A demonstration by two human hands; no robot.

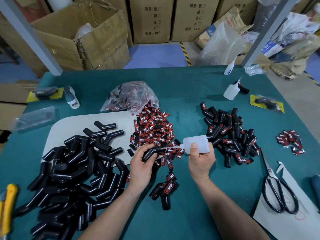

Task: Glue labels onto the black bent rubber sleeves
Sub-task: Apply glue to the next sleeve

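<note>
Head view, the only one. Centre of frame, just below the middle: left hand (141,163) grips one black bent sleeve (154,152), fingers curled round its lower limb. The free limb runs roughly level toward frame right, straight at the other hand.

Right hand (200,158) is closed round a translucent glue bottle (197,143), thumb on top. The bottle lies on its side with the nozzle pointing frame left. The nozzle tip sits at the sleeve's right end. Actual contact too fine to tell.

So the sleeve's free limb and the nozzle are nearly in line, meeting between the hands. Judgement: glue is going on now, and a label comes next.

The label pile (152,130) lies just behind the hands, near both. Unlabelled sleeves (74,167) are heaped at lower left, labelled sleeves (230,135) at centre right, all on the green tabletop (181,87).
</note>
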